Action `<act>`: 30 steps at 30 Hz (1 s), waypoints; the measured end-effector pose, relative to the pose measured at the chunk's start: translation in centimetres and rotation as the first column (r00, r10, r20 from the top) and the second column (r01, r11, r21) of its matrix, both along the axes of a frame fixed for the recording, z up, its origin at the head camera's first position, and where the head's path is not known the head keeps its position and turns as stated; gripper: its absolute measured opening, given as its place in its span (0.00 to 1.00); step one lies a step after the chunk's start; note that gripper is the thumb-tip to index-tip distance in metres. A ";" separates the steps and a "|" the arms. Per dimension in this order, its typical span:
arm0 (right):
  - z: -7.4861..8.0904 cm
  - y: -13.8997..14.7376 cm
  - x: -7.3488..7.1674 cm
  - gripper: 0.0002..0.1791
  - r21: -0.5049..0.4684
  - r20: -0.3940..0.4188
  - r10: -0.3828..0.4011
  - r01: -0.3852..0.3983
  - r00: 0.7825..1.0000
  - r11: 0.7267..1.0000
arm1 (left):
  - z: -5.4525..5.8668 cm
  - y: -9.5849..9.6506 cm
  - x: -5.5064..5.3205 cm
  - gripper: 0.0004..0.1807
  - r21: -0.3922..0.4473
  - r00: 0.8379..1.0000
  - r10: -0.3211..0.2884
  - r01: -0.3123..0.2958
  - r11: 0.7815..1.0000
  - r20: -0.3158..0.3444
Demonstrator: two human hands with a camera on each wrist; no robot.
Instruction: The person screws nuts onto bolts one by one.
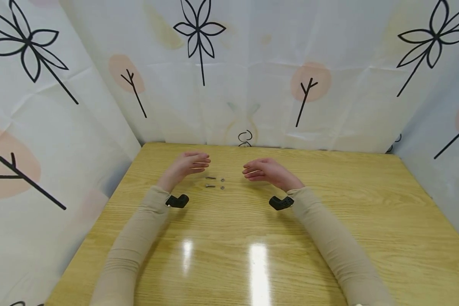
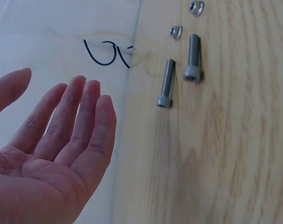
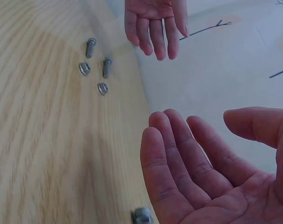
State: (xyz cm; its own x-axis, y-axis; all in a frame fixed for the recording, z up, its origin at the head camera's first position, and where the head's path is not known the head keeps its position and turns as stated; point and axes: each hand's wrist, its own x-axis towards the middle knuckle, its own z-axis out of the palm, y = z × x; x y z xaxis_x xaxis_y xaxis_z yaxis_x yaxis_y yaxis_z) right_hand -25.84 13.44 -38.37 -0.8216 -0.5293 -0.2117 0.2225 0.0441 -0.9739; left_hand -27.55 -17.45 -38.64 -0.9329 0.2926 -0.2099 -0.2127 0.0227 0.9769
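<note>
Two socket-head bolts lie on the wooden table, a far bolt (image 1: 211, 177) and a near bolt (image 1: 210, 185), both roughly parallel. To their right sit two flange nuts, the far nut (image 1: 222, 179) and the near nut (image 1: 222, 188). My left hand (image 1: 186, 165) hovers left of the bolts, palm inward, fingers loosely extended and holding nothing. On the other side, right of the nuts, my right hand (image 1: 270, 172) faces it with relaxed fingers, also holding nothing. In the left wrist view the bolt heads (image 2: 192, 73) point toward the left-hand side.
The wooden table (image 1: 229, 221) reaches to a white patterned cloth (image 1: 248, 97) at the back and sides. Black devices (image 1: 177, 201) are worn on both wrists. A small metallic piece (image 3: 142, 215) shows at the right wrist view's lower edge, its kind unclear.
</note>
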 end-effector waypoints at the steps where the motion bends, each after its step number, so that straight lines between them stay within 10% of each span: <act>1: -0.1 -0.3 0.0 0.24 0.001 -0.006 0.011 -0.011 1.000 1.000 | -0.1 -0.2 0.0 0.28 -0.006 1.000 -0.004 0.004 1.000 0.004; 22: -2.6 -6.4 -1.6 0.17 0.234 -0.156 0.029 0.009 0.987 0.972 | -2.4 -1.8 -0.5 0.23 -0.173 0.998 -0.055 0.062 0.983 0.044; 30: -3.6 -7.6 -2.5 0.14 0.436 -0.372 0.152 0.028 0.916 0.899 | -2.5 -0.8 -0.3 0.21 -0.441 0.990 -0.110 0.062 0.896 -0.085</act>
State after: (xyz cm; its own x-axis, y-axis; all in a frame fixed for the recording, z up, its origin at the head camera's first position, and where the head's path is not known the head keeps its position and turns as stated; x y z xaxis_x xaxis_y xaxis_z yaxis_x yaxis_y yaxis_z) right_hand -28.36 5.83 -41.98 -0.8521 -0.5140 -0.0985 -0.1857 0.4728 -0.8614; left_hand -27.88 -18.26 -41.19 -0.9320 0.2740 -0.2373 -0.0877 0.4649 0.8810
